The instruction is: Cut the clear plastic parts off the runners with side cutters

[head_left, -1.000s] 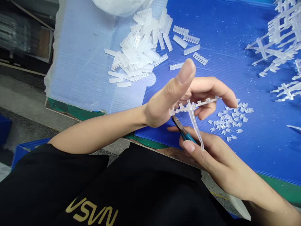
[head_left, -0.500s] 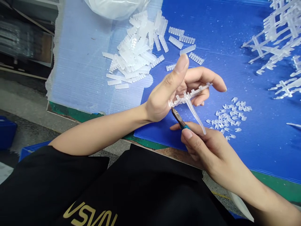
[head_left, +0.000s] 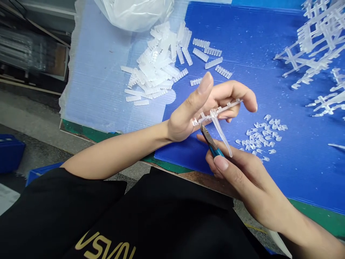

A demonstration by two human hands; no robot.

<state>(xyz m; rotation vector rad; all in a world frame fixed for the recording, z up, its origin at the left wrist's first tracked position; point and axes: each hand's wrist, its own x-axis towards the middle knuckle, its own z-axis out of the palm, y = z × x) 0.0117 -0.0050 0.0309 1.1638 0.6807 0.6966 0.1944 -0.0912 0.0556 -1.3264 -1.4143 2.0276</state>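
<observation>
A clear plastic sprue (head_left: 222, 135) with short stubs along its bar and a long curved stem lies across the palm and curled fingers of my left hand (head_left: 188, 111). The thumb of that hand stands up, away from the sprue. My right hand (head_left: 242, 169) grips side cutters (head_left: 208, 138) by their blue handles. Their dark metal tips are at the bar near its left end, close to my left palm; whether the jaws touch it I cannot tell. Right of my hands is a scatter of small clear clips (head_left: 262, 135).
Beyond my left hand lies a pile of white comb-like plastic strips (head_left: 159, 64), with a white plastic bag (head_left: 134, 12) behind it. More sprues (head_left: 320, 39) are heaped at the far right. A blue corrugated sheet (head_left: 256, 46) covers the table; its green edge (head_left: 318, 212) faces me.
The cutters' tips have shifted slightly right along the sprue's bar, and my right hand has turned a little. My left hand keeps the sprue. The whole view has moved slightly.
</observation>
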